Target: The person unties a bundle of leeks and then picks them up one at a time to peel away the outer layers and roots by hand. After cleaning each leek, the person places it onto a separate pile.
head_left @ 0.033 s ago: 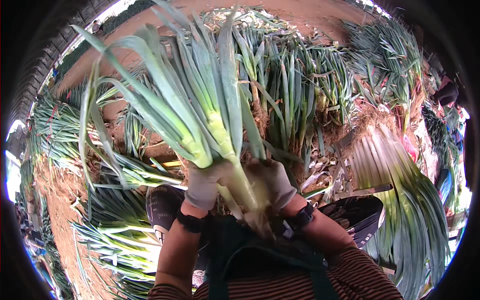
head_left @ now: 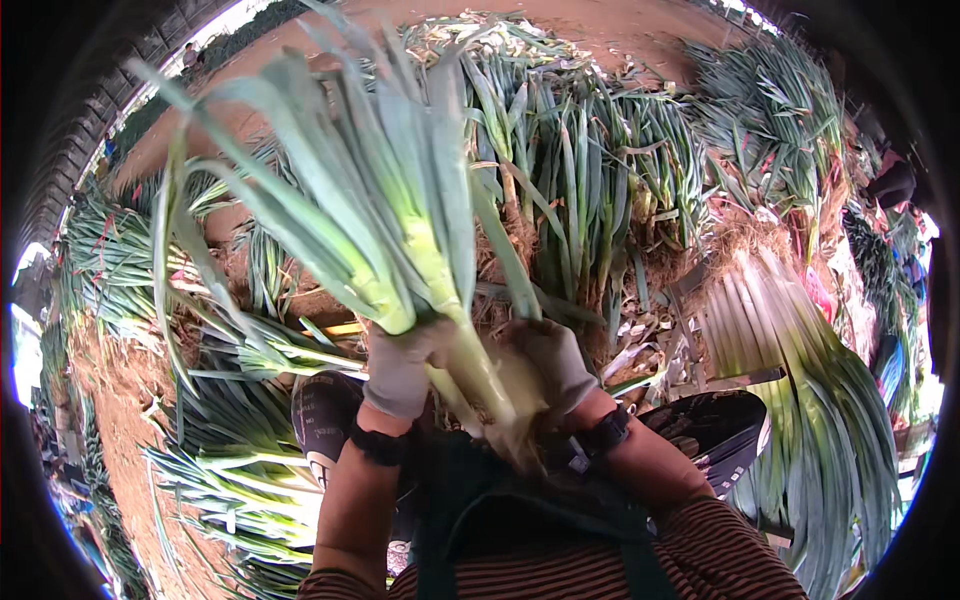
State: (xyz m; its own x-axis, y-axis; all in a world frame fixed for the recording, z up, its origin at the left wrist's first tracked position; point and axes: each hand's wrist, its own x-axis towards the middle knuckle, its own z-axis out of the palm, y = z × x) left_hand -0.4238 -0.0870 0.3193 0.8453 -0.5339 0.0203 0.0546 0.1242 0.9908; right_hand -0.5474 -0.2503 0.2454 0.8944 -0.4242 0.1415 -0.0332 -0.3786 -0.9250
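Two thick leeks (head_left: pixel 430 262), perhaps more, are held in front of me, long green leaves fanning up and left, pale stalks slanting down to blurred roots near my lap. My left hand (head_left: pixel 398 375), in a pale, soiled glove, is closed round the stalks. Beside them on the right, my right hand (head_left: pixel 560 370), also gloved, has its fingers curled at the lower end of a loose-hanging leek leaf (head_left: pixel 505 255). Motion smears those fingertips, and the stalk between the hands is partly blurred.
Trimmed leeks (head_left: pixel 790 370) lie in a neat fan at my right, roots away from me. More leeks (head_left: pixel 240 450) are heaped at my left. Ahead stands a row of untrimmed leeks (head_left: pixel 600 180), with leaf scraps (head_left: pixel 635 335) on the soil beside it. Both my knees frame the work.
The leeks' leaves have swung slightly left and blurred. My left hand has shifted a little left, and the leaf at my right hand slants further right.
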